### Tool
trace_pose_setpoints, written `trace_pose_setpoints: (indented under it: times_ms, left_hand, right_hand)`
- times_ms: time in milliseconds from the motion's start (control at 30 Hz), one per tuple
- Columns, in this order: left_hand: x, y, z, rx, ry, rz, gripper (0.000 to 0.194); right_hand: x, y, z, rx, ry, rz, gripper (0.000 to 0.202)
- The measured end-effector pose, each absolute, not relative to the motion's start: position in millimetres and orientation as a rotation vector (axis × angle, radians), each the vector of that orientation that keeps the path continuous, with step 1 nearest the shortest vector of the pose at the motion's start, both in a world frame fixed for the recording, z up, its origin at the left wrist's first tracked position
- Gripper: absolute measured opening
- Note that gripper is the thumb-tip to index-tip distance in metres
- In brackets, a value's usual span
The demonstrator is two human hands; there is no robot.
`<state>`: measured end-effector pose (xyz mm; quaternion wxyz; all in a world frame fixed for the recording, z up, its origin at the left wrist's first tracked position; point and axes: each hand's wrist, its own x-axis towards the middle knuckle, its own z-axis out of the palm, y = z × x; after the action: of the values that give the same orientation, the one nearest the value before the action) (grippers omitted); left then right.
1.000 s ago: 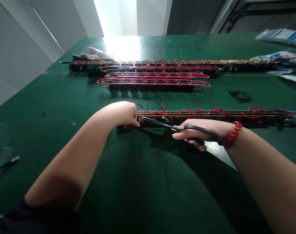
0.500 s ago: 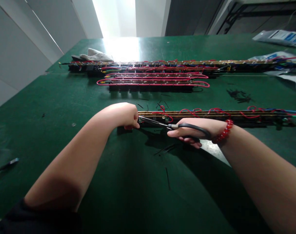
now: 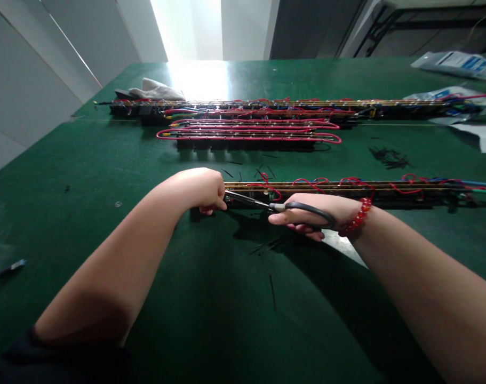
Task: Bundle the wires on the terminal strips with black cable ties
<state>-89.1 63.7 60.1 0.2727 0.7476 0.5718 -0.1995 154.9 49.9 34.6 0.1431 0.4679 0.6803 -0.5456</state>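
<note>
My right hand (image 3: pixel 302 216) is closed on dark-handled scissors (image 3: pixel 312 209), whose blades point left along the near side of a long wired assembly (image 3: pixel 326 188). This assembly carries brass-coloured rods and looped red wires. At its left end, my left hand (image 3: pixel 210 194) is closed, its fingers bent down beside the scissor tips. What those fingers pinch, if anything, is hidden. The blades look nearly closed. Thin black strips (image 3: pixel 272 292) lie on the table in front of the assembly, and more are scattered just behind it.
Farther back on the green table (image 3: pixel 86 160) lie more wired assemblies (image 3: pixel 246 133) and a grey cloth (image 3: pixel 158 89). A pile of black strips (image 3: pixel 390 158) and plastic bags (image 3: pixel 456 64) are at the right. A dark pen-like object (image 3: pixel 6 271) lies far left.
The whole view has shifted slightly, moving things a little left in the picture. My right hand and the scissors have moved slightly closer to my left hand.
</note>
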Motion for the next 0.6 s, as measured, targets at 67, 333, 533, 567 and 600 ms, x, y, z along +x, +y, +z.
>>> trace_pose_setpoints:
  times_ms: [67, 333, 533, 567, 600]
  left_hand:
    - [-89, 63, 62, 1.971, 1.540, -0.565, 0.021]
    - [-85, 55, 70, 2.056, 1.587, -0.607, 0.024]
    - [-88, 49, 85, 2.072, 1.699, -0.677, 0.028]
    - [-90, 47, 88, 2.077, 1.715, -0.686, 0.028]
    - [-92, 47, 91, 2.094, 1.727, -0.682, 0.027]
  right_hand:
    - [156, 49, 34, 1.379, 1.966, -1.572, 0.069]
    - [155, 43, 32, 1.422, 1.976, -1.627, 0.065]
    - [153, 41, 36, 1.406, 1.969, -1.560, 0.064]
    - [153, 41, 36, 1.388, 1.976, -1.532, 0.064]
    - [153, 41, 37, 1.364, 1.985, -1.512, 0.064]
